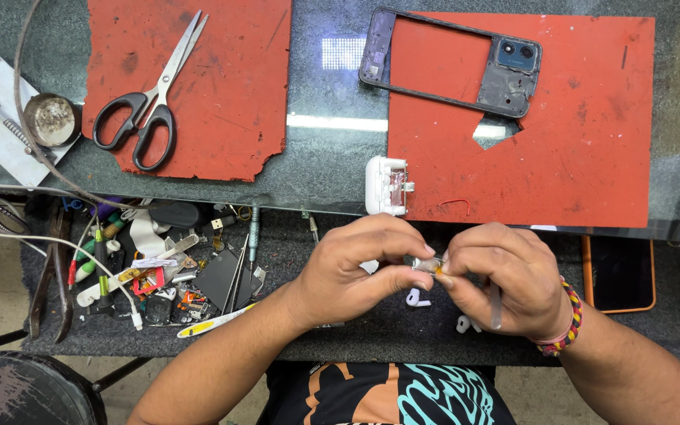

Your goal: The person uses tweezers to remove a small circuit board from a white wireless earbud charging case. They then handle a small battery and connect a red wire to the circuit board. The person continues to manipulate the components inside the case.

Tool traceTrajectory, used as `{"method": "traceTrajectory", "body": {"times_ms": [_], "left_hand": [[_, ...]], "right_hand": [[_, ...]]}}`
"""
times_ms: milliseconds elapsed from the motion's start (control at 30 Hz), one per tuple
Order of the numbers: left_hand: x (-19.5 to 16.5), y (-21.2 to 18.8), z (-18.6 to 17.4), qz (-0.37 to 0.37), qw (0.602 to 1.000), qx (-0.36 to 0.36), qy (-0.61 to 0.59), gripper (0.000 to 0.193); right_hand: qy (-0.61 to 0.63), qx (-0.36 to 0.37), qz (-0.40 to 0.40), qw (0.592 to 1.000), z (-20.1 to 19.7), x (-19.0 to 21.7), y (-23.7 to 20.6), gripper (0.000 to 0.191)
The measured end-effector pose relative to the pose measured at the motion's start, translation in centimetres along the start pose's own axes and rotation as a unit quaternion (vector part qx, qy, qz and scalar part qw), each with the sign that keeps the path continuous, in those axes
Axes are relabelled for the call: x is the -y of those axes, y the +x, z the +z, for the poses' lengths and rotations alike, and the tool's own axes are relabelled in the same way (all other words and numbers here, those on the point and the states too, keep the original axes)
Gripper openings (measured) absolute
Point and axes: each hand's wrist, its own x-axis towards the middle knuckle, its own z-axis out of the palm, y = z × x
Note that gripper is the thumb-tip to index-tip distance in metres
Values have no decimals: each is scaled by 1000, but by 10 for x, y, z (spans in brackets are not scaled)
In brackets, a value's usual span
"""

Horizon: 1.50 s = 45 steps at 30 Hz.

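A small metallic part (426,264) is pinched between the fingertips of the left hand (364,271) and the right hand (505,279), low in the middle of the frame, above the dark front strip of the desk (332,157). Both hands are closed narrowly around it. A thin tool (496,307) is also kept in the right hand. White earbuds (417,297) lie just below the hands. A white opened case (386,186) is seen just above them, at the edge of a red mat (560,165). A phone frame (450,63) rests at the upper right, scissors (147,94) at the upper left.
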Motion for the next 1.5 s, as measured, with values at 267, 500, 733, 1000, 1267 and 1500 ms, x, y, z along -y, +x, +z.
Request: {"method": "traceTrajectory", "body": {"times_ms": [267, 500, 733, 1000, 1267, 1500], "left_hand": [[3, -4, 2, -67, 995, -26, -65, 16], [1, -4, 8, -44, 998, -35, -18, 14], [-1, -2, 9, 5, 998, -56, -9, 12], [2, -6, 7, -15, 995, -95, 9, 9], [6, -11, 9, -22, 993, -114, 10, 7], [7, -12, 10, -57, 993, -88, -60, 10]], "right_hand": [[16, -28, -39, 999, -4, -2, -13, 18], [28, -49, -43, 997, 0, -6, -16, 19], [16, -53, -60, 997, 0, -8, -17, 21], [0, -41, -78, 996, 6, -6, -7, 21], [-8, -16, -85, 996, 6, -2, 3, 23], [-16, -2, -62, 998, 10, 0, 6, 25]]}}
